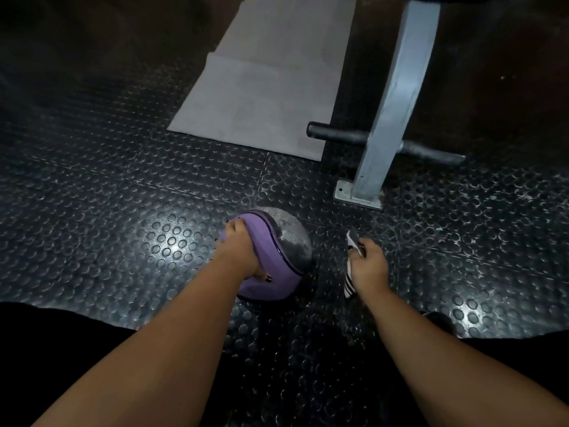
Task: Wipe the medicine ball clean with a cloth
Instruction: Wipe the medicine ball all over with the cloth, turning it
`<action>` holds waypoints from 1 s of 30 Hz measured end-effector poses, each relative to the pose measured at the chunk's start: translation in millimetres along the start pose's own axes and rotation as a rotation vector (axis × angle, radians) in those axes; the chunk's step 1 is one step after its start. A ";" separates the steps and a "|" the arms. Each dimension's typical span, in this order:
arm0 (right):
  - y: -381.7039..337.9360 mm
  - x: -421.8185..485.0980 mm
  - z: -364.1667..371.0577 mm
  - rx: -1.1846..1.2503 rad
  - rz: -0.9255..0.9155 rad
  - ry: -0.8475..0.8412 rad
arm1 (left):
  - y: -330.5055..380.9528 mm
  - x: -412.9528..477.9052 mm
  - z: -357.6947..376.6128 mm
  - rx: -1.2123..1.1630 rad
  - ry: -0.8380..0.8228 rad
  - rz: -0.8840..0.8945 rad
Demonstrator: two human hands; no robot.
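While the left hand (238, 248) lies over the medicine ball (268, 251), the right hand (368, 263) holds the cloth (350, 283) just to the ball's right, apart from it. The coming move turns on that gap: the cloth has to travel leftward across a strip of bare floor (123, 195) to reach the ball's right flank, which I judge to be the nearest uncovered surface.

The ball rests on the studded black rubber floor, in front of the person and a little left of centre. The left hand is plainly the nearer one. It is in contact, with fingers curved over the far-left side and the thumb on the near side, so it grips and steadies the ball. The right hand is closed around the cloth, pinching its upper end between the fingers, and the striped black-and-white length hangs down from the hand, back toward the person.

Being round, the ball has no long axis, but a dark seam curves from its far-left to its near-right. It divides a purple panel under the left hand from a grey panel facing the cloth. The grey panel looks mottled and dull, possibly dusty, though the dim light makes that uncertain.

Beyond the ball lie a grey mat (264, 87) and a metal post (397, 97) bolted to the floor.
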State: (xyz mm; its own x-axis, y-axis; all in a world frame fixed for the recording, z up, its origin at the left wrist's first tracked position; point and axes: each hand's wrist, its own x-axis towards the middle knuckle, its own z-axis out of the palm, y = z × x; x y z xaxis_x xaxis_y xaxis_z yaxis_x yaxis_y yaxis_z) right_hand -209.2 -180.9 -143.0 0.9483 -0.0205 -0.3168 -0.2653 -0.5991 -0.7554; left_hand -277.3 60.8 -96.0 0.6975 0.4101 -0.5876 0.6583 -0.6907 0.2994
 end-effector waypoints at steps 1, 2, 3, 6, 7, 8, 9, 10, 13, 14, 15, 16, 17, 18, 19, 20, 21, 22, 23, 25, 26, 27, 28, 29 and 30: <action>-4.2 3.7 0.1 0.076 0.059 0.004 | -1.4 -0.8 1.1 -0.019 -0.010 -0.024; -7.8 4.7 0.8 0.153 0.126 0.006 | -4.4 -0.5 2.0 -0.044 -0.017 -0.045; -10.8 4.2 1.6 0.226 0.181 0.015 | -8.5 -0.2 2.1 -0.068 -0.020 -0.065; -12.4 2.8 9.1 0.342 0.271 0.038 | -20.8 -1.5 -1.7 -0.103 0.020 -0.099; -12.5 1.4 13.3 0.345 0.287 0.031 | -25.2 -2.8 -4.1 -0.124 0.015 -0.123; -12.3 -0.5 18.3 0.345 0.302 0.014 | -30.2 -4.1 -6.2 -0.157 -0.009 -0.155; -13.3 -3.0 23.8 0.345 0.315 -0.013 | -34.0 -6.3 -8.2 -0.201 -0.037 -0.189; -14.7 -5.9 29.5 0.323 0.313 -0.054 | -36.3 -9.7 -9.8 -0.237 -0.060 -0.220; -23.9 -26.4 49.8 0.206 0.187 -0.126 | -39.5 -17.4 -11.1 -0.290 -0.053 -0.287; -29.1 -38.0 57.7 0.156 0.108 -0.137 | -40.4 -18.1 -10.8 -0.295 -0.031 -0.282; -35.6 -51.0 65.9 0.116 0.006 -0.148 | -41.3 -17.8 -10.1 -0.294 -0.010 -0.274; -42.1 -64.0 73.7 0.091 -0.094 -0.175 | -40.9 -17.3 -10.1 -0.295 0.002 -0.264; -46.8 -75.5 80.6 0.076 -0.185 -0.202 | -40.1 -16.1 -9.1 -0.299 0.011 -0.256; -49.2 -83.7 86.0 0.065 -0.249 -0.215 | -39.8 -15.0 -6.5 -0.305 0.021 -0.247; -50.0 -87.5 90.2 0.059 -0.280 -0.202 | -38.4 -14.7 -4.5 -0.305 0.030 -0.237; -49.7 -87.9 93.4 0.053 -0.283 -0.180 | -37.5 -14.3 -2.5 -0.301 0.037 -0.236; -48.5 -87.0 95.7 0.042 -0.287 -0.156 | -36.6 -13.9 -1.3 -0.296 0.045 -0.236; -48.2 -85.7 97.9 0.026 -0.293 -0.139 | -36.6 -13.2 -1.0 -0.298 0.054 -0.239; -49.3 -83.9 99.6 0.008 -0.302 -0.128 | -36.5 -12.2 -1.0 -0.303 0.058 -0.245; -54.8 -79.0 105.3 -0.022 -0.307 -0.105 | -36.8 -9.3 -3.9 -0.322 0.055 -0.261; -57.4 -75.2 107.9 -0.034 -0.306 -0.087 | -35.2 -8.0 -5.2 -0.337 0.052 -0.266; -60.5 -71.3 109.3 -0.039 -0.294 -0.068 | -33.6 -7.1 -6.0 -0.348 0.053 -0.270; -63.1 -66.7 110.7 -0.043 -0.272 -0.051 | -31.6 -6.6 -6.3 -0.355 0.056 -0.275; -64.5 -62.6 111.4 -0.050 -0.246 -0.036 | -29.7 -6.8 -6.1 -0.359 0.061 -0.279; -65.1 -58.8 111.9 -0.058 -0.224 -0.025 | -27.7 -6.9 -5.4 -0.367 0.065 -0.276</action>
State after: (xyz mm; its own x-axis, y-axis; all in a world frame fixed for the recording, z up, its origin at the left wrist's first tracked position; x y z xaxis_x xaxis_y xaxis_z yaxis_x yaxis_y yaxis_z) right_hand -267.2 -51.1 -139.5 0.9775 0.1378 -0.1596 -0.0375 -0.6314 -0.7746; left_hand -298.8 80.3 -96.2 0.4909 0.5933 -0.6380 0.8702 -0.2988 0.3917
